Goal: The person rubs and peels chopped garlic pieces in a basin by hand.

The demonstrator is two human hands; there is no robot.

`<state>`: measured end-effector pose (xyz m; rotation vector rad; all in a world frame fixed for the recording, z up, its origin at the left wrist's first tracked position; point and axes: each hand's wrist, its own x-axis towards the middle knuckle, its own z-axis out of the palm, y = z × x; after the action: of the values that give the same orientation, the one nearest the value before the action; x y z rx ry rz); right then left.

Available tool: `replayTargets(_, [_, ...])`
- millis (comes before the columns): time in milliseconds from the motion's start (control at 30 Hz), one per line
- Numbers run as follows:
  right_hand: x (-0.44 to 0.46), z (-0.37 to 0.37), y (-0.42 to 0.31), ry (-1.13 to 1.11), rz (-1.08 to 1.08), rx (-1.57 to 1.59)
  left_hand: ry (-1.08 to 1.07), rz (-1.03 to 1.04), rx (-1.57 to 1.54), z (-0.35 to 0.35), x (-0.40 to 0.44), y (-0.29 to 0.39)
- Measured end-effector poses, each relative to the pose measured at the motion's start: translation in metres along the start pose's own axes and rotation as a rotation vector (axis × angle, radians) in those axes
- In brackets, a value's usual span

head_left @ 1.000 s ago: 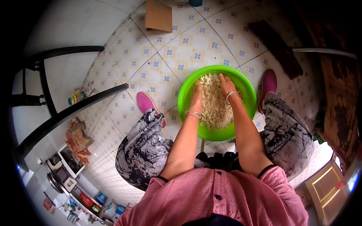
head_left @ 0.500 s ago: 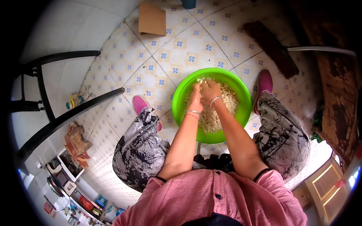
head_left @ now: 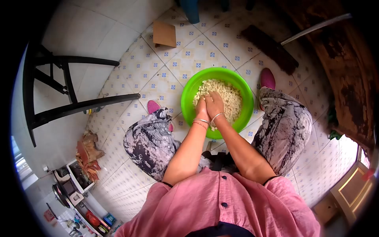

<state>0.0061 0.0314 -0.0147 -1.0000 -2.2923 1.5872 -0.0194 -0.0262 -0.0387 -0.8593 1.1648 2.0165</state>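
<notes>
A round bright green basin (head_left: 248, 102) stands on the floor between my feet, holding a heap of pale, crumbly pieces (head_left: 233, 94) whose kind I cannot make out. Both hands are inside it, side by side and touching, over the left part of the heap. My right hand (head_left: 214, 103) lies with its fingers stretched out, resting partly against the left. Seen edge-on, my left hand (head_left: 201, 108) has its fingers mostly hidden against the right hand and the heap. Whether crumbs lie between the palms does not show. A bangle circles each wrist.
A broom head (head_left: 270, 49) lies beyond my right foot. Black metal legs (head_left: 87, 104) reach in from the left. A cardboard piece (head_left: 164, 34) stands at the back by the wall, near a blue leg (head_left: 191, 11). Worn brown furniture (head_left: 339, 75) is at the right.
My hands have drawn back from the basin's far rim toward me and now press side by side on the heap. The view has shifted, bringing more of the blue leg in.
</notes>
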Motion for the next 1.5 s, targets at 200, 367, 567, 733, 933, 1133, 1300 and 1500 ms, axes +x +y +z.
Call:
replayTargets(200, [0.003,-0.005,-0.002,-0.077,0.15,0.277,-0.002,-0.11,0.026,0.017,-0.039,0.01])
replayTargets(367, [-0.015,-0.01,-0.012,-0.065,-0.01,0.238,0.002,-0.141,-0.069,0.01,-0.034,0.011])
replayTargets(567, [-0.016,-0.001,-0.007,-0.047,-0.062,-0.033,-0.387,-0.082,-0.105,-0.005,-0.025,0.011])
replayTargets(733, [0.004,-0.014,0.0,-0.02,0.179,0.064,-0.054,-0.147,0.043,0.026,-0.038,-0.001])
replayTargets(933, [0.003,-0.019,-0.009,-0.139,0.253,0.123,-0.03,-0.158,0.008,0.029,-0.039,0.005])
replayTargets(1133, [-0.016,-0.01,-0.014,-0.082,-0.024,0.015,-0.353,-0.153,-0.164,-0.014,-0.01,-0.005])
replayTargets(1300, [0.02,-0.008,0.02,-0.185,0.325,0.101,-0.018,-0.177,0.043,0.035,-0.045,0.0])
replayTargets(1500, [-0.004,0.002,0.012,-0.195,0.078,0.015,-0.085,-0.215,0.044,0.014,-0.02,0.012])
